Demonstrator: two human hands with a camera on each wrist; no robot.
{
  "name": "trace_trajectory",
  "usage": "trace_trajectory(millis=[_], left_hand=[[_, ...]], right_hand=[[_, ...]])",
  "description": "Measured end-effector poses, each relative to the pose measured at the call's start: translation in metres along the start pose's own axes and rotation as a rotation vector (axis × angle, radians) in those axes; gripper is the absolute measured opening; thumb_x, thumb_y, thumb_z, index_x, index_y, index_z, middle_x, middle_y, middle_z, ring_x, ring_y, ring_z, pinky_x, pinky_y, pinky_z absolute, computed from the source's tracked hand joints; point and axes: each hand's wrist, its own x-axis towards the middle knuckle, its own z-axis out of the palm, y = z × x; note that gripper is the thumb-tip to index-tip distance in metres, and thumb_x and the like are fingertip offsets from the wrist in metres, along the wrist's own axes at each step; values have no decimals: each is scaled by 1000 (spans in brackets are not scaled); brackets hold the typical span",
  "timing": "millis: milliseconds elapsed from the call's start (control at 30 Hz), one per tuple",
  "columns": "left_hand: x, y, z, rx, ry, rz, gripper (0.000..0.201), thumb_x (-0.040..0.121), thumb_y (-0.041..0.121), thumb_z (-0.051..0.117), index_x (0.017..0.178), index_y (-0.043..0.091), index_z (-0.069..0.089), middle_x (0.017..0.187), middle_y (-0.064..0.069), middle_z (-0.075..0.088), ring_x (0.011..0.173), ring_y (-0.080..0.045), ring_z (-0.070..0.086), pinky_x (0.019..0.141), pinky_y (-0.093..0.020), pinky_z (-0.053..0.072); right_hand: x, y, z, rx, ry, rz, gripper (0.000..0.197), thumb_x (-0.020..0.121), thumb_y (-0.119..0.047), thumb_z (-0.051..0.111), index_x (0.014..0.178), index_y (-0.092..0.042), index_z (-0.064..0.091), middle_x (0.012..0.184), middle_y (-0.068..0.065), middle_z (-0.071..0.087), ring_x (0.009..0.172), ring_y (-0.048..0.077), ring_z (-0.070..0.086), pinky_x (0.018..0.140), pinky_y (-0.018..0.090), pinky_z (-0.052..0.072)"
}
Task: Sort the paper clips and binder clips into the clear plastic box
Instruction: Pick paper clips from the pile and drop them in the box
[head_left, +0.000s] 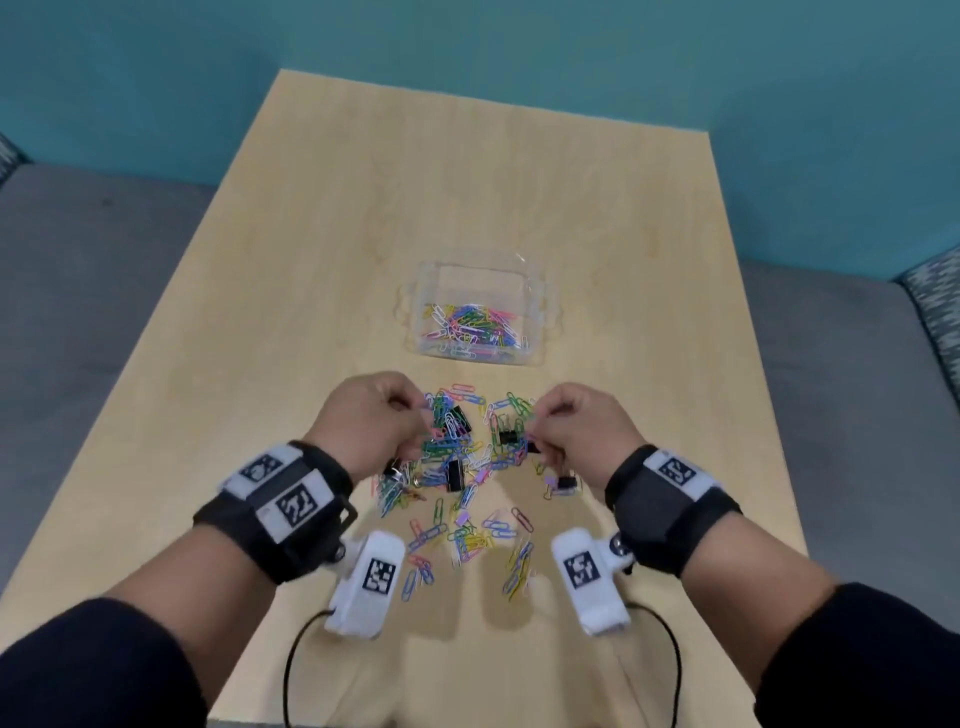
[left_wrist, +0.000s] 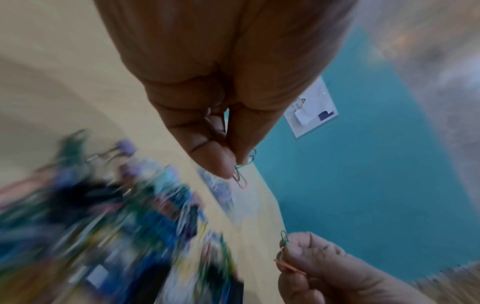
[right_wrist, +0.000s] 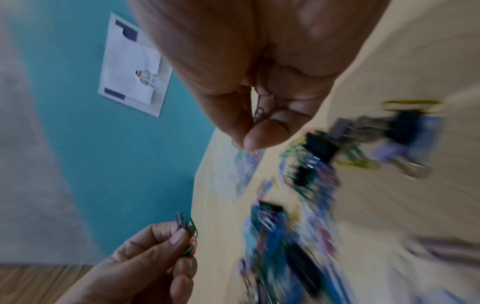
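Note:
A heap of coloured paper clips (head_left: 457, 467) mixed with black binder clips (head_left: 506, 434) lies on the table in front of me. Beyond it stands the clear plastic box (head_left: 480, 275), holding several paper clips. My left hand (head_left: 410, 415) hovers over the heap's left side and pinches a few paper clips (left_wrist: 240, 178) between thumb and fingertips. My right hand (head_left: 535, 418) hovers over the right side, also pinching a few paper clips (right_wrist: 261, 113). Both wrist views are blurred by motion.
The light wooden table (head_left: 311, 260) reaches to a teal wall (head_left: 519, 47). Grey cushions (head_left: 78, 291) flank the table on both sides. A small lilac binder clip (head_left: 550, 480) lies at the heap's right edge. A paper sheet (right_wrist: 132, 67) hangs on the wall.

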Motion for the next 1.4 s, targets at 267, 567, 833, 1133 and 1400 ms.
trace_trajectory(millis=[267, 567, 833, 1133, 1400], left_hand=[[83, 69, 8, 145, 110, 138, 9, 82, 4, 66, 76, 10, 64, 67, -9, 64, 60, -26, 68, 69, -45, 59], [38, 19, -22, 313, 181, 176, 15, 88, 13, 60, 101, 20, 64, 91, -2, 64, 69, -22, 67, 65, -31, 53], [-83, -86, 17, 647, -1, 97, 24, 78, 41, 66, 97, 27, 59, 89, 7, 52, 81, -16, 59, 70, -29, 44], [-81, -95, 67, 699, -29, 220, 48, 78, 30, 70, 123, 21, 53, 106, 1, 44, 96, -22, 52, 81, -32, 43], [-86, -105, 57, 764, -26, 254, 52, 81, 32, 67, 129, 22, 49, 106, -3, 45, 101, -27, 50, 83, -35, 44]], right_hand=[[74, -84, 2, -61, 119, -116, 18, 81, -1, 68, 71, -10, 58, 57, 6, 59, 42, 16, 58, 62, 39, 59], [28, -53, -19, -195, 47, -156, 14, 90, -8, 56, 84, -19, 61, 83, 7, 63, 73, 25, 65, 70, 45, 59], [-65, 77, 8, -782, -143, -183, 42, 83, -37, 63, 121, -23, 50, 114, -4, 42, 102, 17, 51, 88, 25, 40], [-76, 85, 55, -872, -125, -324, 51, 82, -22, 62, 130, -22, 44, 116, 2, 36, 108, 26, 40, 92, 34, 41], [-80, 94, 44, -909, -109, -309, 57, 84, -26, 65, 132, -28, 33, 111, 2, 35, 95, 27, 49, 79, 33, 46]])
